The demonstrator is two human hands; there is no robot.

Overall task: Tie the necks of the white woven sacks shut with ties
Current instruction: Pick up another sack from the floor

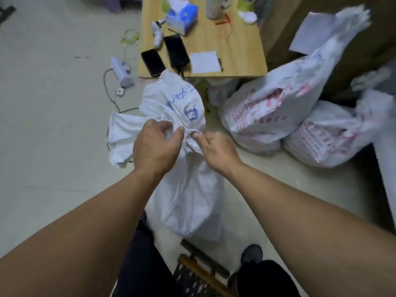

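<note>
Finding: left hand (157,144) curls round the bunched neck of the blue-printed sack (188,200) at centre; right hand (216,148) pinches a fold beside it. No tie visible in either. Risk: reaching for the red strips (224,23) on the table (242,54), 12 o'clock, would likely let the gather spring open.

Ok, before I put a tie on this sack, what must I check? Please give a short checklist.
1. Left hand grips the gathered neck of the blue-printed sack: ok.
2. Right hand pinches the same neck: ok.
3. Tie in a hand: not ok, none seen.
4. Red strips, maybe ties, lie on the table, away from both hands: not ok.
5. Neck fully closed: cannot tell, the hands cover it.
</note>
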